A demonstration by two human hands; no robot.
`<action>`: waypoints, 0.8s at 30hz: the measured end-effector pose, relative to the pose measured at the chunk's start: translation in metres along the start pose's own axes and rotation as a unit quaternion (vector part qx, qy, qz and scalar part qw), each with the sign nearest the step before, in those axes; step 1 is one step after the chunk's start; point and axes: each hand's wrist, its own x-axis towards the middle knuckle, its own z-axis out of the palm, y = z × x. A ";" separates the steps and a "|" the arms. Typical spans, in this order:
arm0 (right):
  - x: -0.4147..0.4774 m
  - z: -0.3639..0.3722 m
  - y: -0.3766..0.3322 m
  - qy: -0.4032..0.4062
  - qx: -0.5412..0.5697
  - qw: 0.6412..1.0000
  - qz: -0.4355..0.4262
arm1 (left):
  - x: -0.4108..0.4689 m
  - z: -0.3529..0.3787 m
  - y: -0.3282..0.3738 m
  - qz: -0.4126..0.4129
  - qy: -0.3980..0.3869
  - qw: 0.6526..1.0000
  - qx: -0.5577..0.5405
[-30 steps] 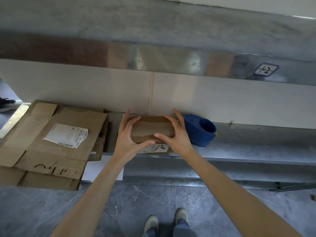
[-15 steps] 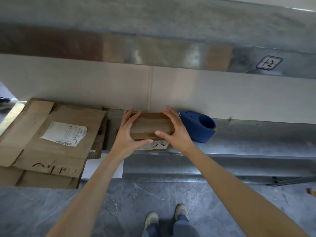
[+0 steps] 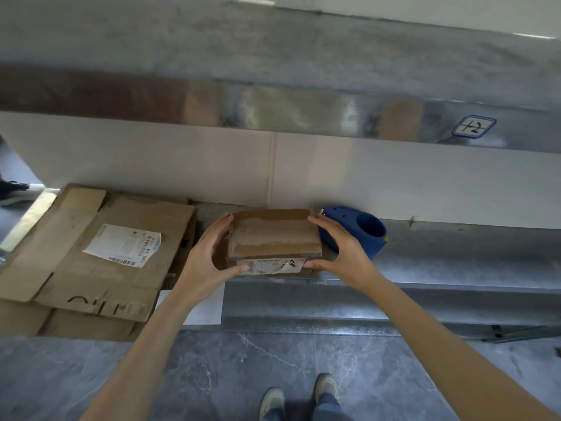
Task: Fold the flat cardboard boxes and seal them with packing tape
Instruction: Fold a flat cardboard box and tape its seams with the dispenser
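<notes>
Both hands are set around the ends of a small cardboard box (image 3: 273,238). The left hand (image 3: 206,259) is cupped round its left end, with the fingers laid along that end to the far top corner and the thumb pressed against the front face. The right hand (image 3: 344,253) is held in the mirrored pose on the right end, fingers reaching the far top corner and the thumb tip pressed on the front face. The box is thus gripped by each hand, and a gap is left between the left palm and the box's side. Both bare forearms are stretched forward from the bottom of the view and converge on the box. The box is seen at the front edge of the counter (image 3: 455,247), its top flaps closed under a glossy band that looks like tape. A blue tape dispenser (image 3: 364,232) is seen just behind the right hand, toward the counter's back edge. At the counter's left end a stack of flattened cardboard boxes (image 3: 91,278) is laid, overhanging the front edge, with a shipping label (image 3: 124,246) stuck on the topmost. Two shoes (image 3: 273,402) are seen on the grey floor (image 3: 379,369) below.
</notes>
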 end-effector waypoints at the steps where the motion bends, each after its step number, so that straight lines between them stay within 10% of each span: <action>1: -0.002 0.000 0.001 0.004 0.002 1.000 0.000 | -0.002 -0.001 0.000 -0.008 -0.002 1.000 -0.020; 24: -0.007 -0.008 0.005 0.010 0.008 0.999 0.036 | 0.004 -0.017 -0.006 -0.061 -0.004 0.998 0.018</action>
